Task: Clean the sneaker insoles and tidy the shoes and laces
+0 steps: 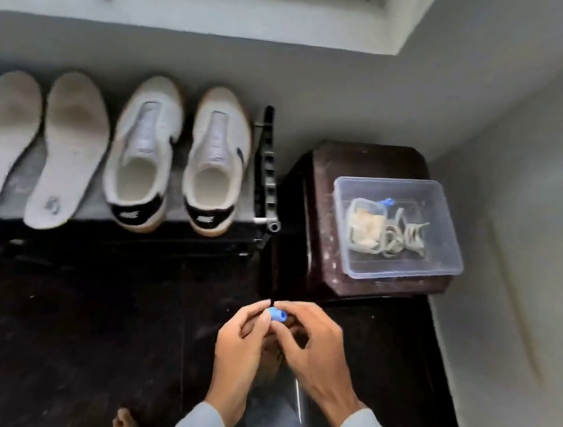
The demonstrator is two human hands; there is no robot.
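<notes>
Two pale insoles (1,148) (69,151) lie side by side on a dark low rack, left of a pair of white sneakers (143,152) (215,158) with black heel tabs and no laces. My left hand (243,344) and my right hand (315,347) meet low in the middle, both pinching a small blue piece (277,315). A clear plastic box (397,229) on a dark stool holds bundled pale laces (388,234) and another small blue piece (387,201).
The dark stool (323,190) stands right of the rack, against a grey wall corner. The rack's black frame end (266,174) sticks up between sneakers and stool. The floor is dark. My bare foot (124,422) shows at the bottom edge.
</notes>
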